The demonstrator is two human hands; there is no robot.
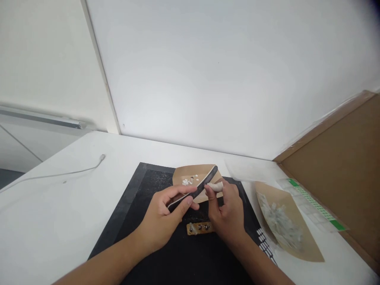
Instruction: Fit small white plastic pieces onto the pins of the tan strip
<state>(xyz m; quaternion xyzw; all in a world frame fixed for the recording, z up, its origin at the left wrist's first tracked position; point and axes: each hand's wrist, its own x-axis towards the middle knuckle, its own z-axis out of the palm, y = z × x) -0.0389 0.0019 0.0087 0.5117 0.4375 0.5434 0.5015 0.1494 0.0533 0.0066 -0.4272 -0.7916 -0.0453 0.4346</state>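
Note:
My left hand point(166, 217) grips a long, dark, curved nail file point(204, 183) with a pale edge, fingers on its far side and thumb on the near side. The file slants up to the right above the black mat point(154, 245). Against its right part, my right hand point(228, 213) is closed in a pinch, thumb toward the index finger. That index finger wears a pale finger cover point(216, 186). Whatever lies between those fingertips is too small to make out. Below the hands is a small wooden bar point(199, 228) with round metal studs and a translucent piece on it.
Behind the hands, a brown paper tray point(179, 173) holds small white bits. Another paper tray point(310, 249) at right contains many translucent pieces. White oval pieces point(265, 245) line the mat's right edge. Also present are a clear plastic packet point(317, 204), a cardboard panel point(341, 158) and a white cable point(74, 173).

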